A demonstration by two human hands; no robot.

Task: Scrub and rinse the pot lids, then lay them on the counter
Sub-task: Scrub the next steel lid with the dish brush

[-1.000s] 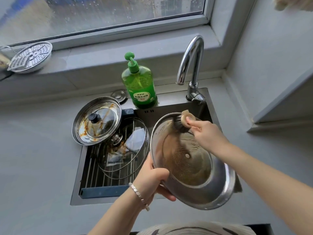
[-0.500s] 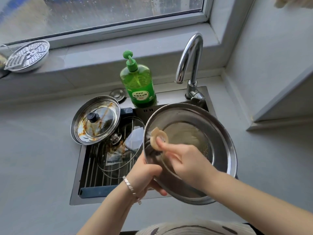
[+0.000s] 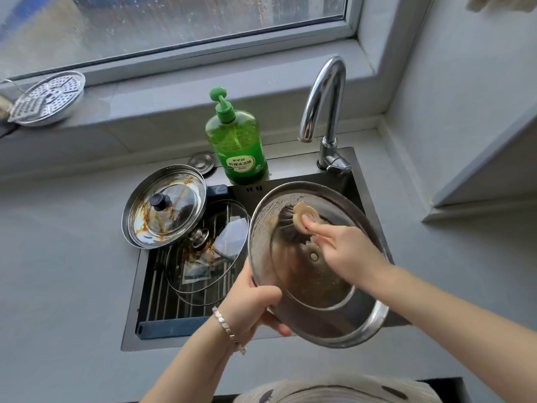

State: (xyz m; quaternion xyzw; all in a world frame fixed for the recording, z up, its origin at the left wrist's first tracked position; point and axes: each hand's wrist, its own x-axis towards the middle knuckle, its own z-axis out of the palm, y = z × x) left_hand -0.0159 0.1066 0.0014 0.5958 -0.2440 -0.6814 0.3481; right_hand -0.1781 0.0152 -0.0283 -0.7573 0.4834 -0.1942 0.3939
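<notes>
The big lid [image 3: 305,283] is in the middle of the frame, held tipped over the sink [image 3: 129,330]. The left hand [image 3: 250,303] grips its lower left rim, with the fingers curled round the edge. The right hand [image 3: 348,254] holds a brush [image 3: 290,228] and pushes the bristles on the inside of the lid, near the top.

The lid is metal, so it should be stiff and not very heavy. It looks greasy, so it may slip. The rim seems the best place to hold it. Its knob is hidden.

A dirty lid [image 3: 165,207] leans on the sink's upper left edge. A glass lid [image 3: 203,266] lies in the sink and could break if bumped.

The grey counter [image 3: 58,271] is flat and smooth all round the sink. The soap [image 3: 236,146] and tap [image 3: 325,91] stand at the back, under the window [image 3: 174,21].
</notes>
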